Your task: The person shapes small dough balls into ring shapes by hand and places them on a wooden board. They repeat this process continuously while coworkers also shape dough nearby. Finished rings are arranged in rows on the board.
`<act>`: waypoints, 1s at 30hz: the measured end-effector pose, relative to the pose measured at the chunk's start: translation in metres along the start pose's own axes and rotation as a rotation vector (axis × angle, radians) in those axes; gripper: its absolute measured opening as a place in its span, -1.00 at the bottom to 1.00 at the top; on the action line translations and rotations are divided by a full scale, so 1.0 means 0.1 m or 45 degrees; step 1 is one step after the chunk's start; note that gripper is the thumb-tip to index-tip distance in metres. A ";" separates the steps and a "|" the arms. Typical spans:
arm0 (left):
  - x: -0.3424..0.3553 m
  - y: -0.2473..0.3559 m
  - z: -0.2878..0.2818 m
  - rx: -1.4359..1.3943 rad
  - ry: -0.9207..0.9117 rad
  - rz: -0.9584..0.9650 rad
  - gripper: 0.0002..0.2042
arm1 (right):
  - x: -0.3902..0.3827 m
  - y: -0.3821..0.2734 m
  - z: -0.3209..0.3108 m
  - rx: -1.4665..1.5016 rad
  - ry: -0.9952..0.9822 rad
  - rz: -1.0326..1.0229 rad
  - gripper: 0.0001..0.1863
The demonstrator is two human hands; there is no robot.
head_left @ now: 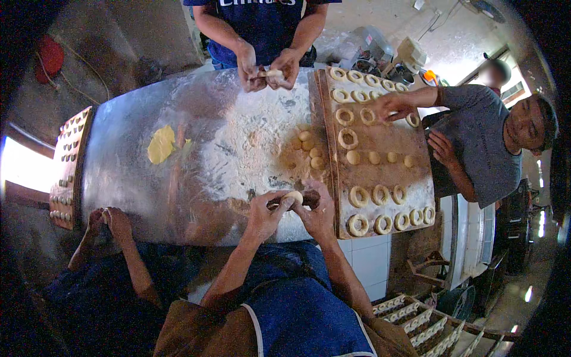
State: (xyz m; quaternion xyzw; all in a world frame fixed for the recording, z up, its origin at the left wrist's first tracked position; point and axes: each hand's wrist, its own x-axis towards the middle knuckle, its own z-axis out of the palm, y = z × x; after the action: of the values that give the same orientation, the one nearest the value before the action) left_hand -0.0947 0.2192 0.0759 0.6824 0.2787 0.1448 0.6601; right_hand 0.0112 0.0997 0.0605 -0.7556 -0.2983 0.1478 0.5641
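Close to the table's near edge, a pale round piece of dough [292, 197] is pinched between my two hands. The fingers of my left hand [266, 215] are closed on its left side, and those of my right hand [319, 215] grip it from the right. Beyond my hands, loose flour [256, 140] covers the middle of the metal table [128, 184]. Several dough balls [306, 144] lie at the flour's right side, next to a wooden board [380, 172]. Rows of dough rings [359, 196] and a row of dough balls rest on that board.
Across the table a person's hands [270, 70] work a dough piece. At the right, another person's hand [397, 107] reaches over the board. A third person's hands [110, 221] are at the lower left. Yellow dough [160, 144] lies left; another board [71, 166] holds small pieces. Racks [422, 327] stand lower right.
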 end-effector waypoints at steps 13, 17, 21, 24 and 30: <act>0.00 -0.33 0.20 -0.610 -0.077 0.184 -0.55 | 0.22 0.10 -0.06 0.295 -0.173 0.652 -0.60; 0.08 -0.28 0.41 -1.162 0.073 0.004 -0.65 | 0.04 -0.03 -0.11 1.036 0.009 0.453 -0.37; 0.20 -0.61 0.68 -0.381 0.143 0.295 -0.85 | 0.13 -0.06 -0.30 0.074 -0.389 0.703 -0.22; 0.20 -0.11 0.89 -0.889 0.379 -0.356 -0.78 | 0.00 -0.03 -0.28 -0.186 -0.011 0.347 -0.31; 0.17 -0.12 1.26 -0.444 0.268 -0.011 -0.73 | -0.17 0.26 -0.67 -0.091 -0.097 0.487 -0.55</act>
State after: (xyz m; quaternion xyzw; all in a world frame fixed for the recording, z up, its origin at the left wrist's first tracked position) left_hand -0.0116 0.1255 0.0503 0.5376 0.3196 0.2586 0.7362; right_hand 0.0422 0.0333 0.0556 -0.8119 -0.1753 0.2702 0.4868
